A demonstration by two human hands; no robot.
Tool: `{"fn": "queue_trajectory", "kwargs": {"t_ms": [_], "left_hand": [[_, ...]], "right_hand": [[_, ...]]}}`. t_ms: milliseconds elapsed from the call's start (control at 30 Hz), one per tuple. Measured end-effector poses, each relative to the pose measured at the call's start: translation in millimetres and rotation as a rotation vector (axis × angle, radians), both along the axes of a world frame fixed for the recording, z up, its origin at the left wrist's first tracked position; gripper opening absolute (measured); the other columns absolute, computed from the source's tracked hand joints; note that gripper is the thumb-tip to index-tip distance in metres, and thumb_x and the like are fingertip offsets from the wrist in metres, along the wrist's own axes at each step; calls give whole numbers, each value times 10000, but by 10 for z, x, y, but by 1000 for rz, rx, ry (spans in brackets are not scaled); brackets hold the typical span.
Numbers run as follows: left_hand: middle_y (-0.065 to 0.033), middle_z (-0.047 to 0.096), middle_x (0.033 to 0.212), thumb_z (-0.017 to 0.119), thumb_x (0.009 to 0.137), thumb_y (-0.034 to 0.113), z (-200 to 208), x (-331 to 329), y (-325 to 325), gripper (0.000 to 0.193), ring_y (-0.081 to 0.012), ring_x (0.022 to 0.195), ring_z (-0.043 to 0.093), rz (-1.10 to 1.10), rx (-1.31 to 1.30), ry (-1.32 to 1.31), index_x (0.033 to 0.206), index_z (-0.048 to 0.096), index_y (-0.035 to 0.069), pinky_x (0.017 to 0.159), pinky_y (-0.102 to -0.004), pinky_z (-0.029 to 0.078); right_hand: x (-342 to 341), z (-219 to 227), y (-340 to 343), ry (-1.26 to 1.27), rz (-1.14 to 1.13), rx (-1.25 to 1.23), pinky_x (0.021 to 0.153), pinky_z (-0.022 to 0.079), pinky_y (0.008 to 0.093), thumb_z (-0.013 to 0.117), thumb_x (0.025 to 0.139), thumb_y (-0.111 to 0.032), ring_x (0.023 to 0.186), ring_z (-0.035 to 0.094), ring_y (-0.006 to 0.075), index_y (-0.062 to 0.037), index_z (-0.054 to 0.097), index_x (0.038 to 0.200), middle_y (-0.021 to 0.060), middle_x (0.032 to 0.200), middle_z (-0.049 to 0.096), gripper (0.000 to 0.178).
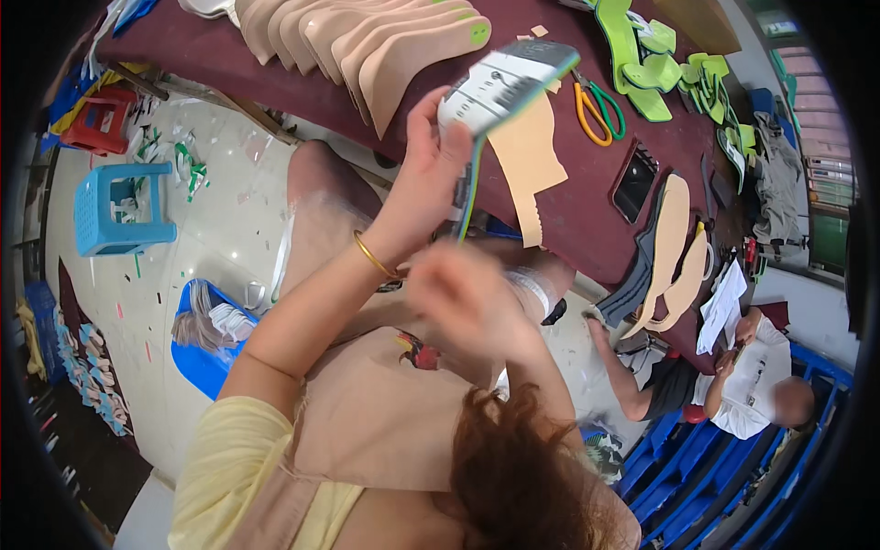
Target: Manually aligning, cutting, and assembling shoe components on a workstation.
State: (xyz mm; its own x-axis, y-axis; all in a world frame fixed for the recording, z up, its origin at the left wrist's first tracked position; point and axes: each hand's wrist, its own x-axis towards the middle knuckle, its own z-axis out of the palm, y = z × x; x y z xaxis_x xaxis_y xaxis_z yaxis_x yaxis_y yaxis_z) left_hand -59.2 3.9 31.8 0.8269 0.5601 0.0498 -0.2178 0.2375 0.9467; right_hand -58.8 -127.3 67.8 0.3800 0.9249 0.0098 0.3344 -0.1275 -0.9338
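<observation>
My left hand [431, 170], with a gold bangle at the wrist, grips a printed insole [500, 84] between thumb and fingers above the near edge of the table. White and black on its face, with a green and blue edge, the insole is bent, and its lower part hangs down beside my palm. My right hand [467, 291] is just below, near the insole's lower end. Motion smears its fingers, so whether anything is in them is unclear. Behind the insole lies a beige cut sheet [527, 160] with a jagged edge.
A row of beige insoles [403, 60] spans the far table [211, 46]. Scissors [598, 110], green insoles [628, 55], a phone [634, 181] and beige and grey insoles [665, 243] lie rightward. Stools [119, 211] and a blue basin [197, 353] stand left; a person [756, 376] sits right.
</observation>
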Motion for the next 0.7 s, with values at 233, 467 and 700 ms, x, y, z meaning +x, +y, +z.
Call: {"fn": "queue_trajectory", "kwargs": {"t_ms": [233, 467, 700], "left_hand": [[-25, 489, 763, 208, 831, 773, 22, -245, 212, 786, -99, 597, 402, -893, -1155, 29, 1277, 453, 174, 504, -217, 353], [-48, 474, 725, 198, 832, 772, -35, -604, 171, 822, -113, 582, 403, -980, -1143, 113, 1341, 408, 161, 483, -234, 356], [-64, 479, 658, 184, 800, 807, -62, -825, 372, 924, -107, 496, 393, -924, -1008, 365, 1368, 359, 100, 449, -230, 351]], "right_hand": [[433, 35, -157, 222, -735, 423, 592, 397, 201, 530, 952, -171, 653, 508, 69, 5, 553, 913, 30, 764, 564, 182], [723, 187, 24, 285, -602, 449, 672, 424, 177, 661, 848, -23, 758, 533, 49, 26, 625, 1033, 13, 885, 604, 195], [811, 383, -133, 0, -323, 100, 594, 444, 247, 667, 797, -11, 657, 577, 130, 6, 662, 822, 57, 742, 616, 30]]}}
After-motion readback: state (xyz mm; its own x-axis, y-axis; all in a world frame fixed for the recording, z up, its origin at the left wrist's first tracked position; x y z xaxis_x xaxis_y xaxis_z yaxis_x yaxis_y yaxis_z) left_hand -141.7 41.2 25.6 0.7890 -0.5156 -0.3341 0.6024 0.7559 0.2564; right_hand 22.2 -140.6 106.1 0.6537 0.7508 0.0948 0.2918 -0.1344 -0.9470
